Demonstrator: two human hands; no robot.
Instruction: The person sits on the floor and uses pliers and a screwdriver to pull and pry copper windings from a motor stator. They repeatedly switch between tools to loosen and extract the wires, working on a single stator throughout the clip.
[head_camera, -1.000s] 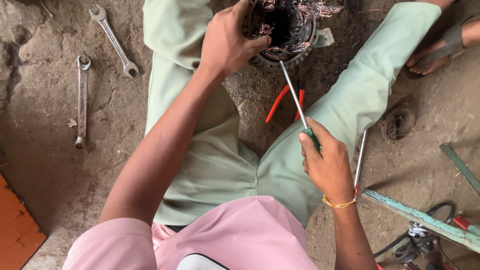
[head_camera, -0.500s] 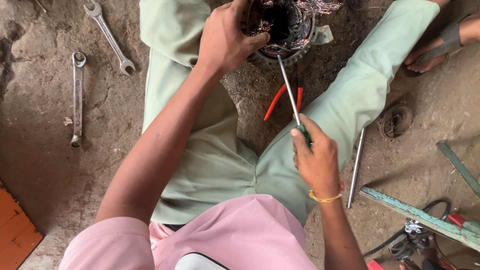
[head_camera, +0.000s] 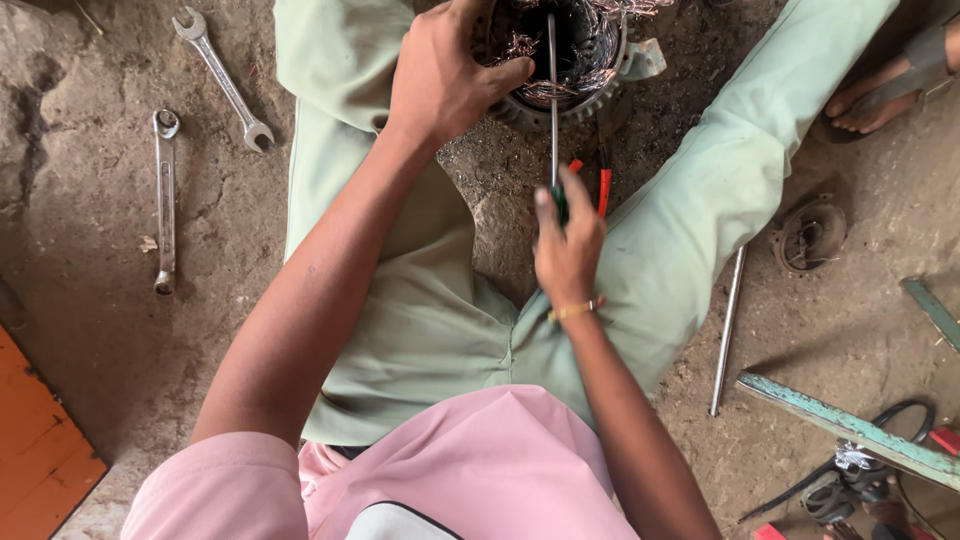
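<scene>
Two hands work: the right hand (head_camera: 566, 243) grips a green-handled long-shank screwdriver (head_camera: 552, 90), its tip inside the round metal motor housing (head_camera: 565, 55) gripped by the left hand (head_camera: 445, 75). Copper windings remain inside, mostly unremoved it seems. Two steel spanners (head_camera: 165, 200) lie left.

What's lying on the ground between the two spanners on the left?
Only bare dirt floor separates the angled spanner from the upright spanner, as the head view shows.
</scene>
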